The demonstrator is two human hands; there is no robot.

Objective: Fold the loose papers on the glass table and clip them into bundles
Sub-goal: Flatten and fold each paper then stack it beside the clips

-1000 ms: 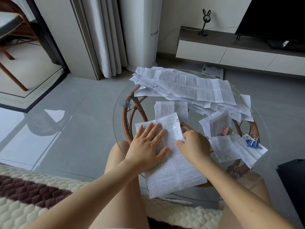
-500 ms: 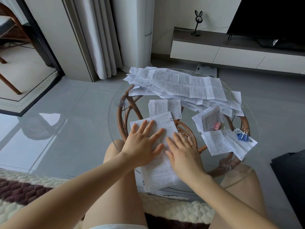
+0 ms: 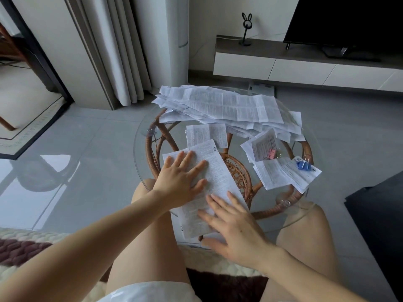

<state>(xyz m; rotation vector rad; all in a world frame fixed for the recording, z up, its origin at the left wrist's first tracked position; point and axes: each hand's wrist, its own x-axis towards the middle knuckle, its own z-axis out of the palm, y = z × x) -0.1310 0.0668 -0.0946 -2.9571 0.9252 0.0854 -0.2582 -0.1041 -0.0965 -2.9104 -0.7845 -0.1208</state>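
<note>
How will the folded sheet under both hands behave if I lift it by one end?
Probably floppy: the folded sheet is thin paper, lying flat under the left hand and right hand. Likely slippery to push: the glass table looks smooth. Probably very light.

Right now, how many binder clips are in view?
2: a pink clip right of centre, a blue clip nearer the table rim. More may hide under the paper pile.
</note>
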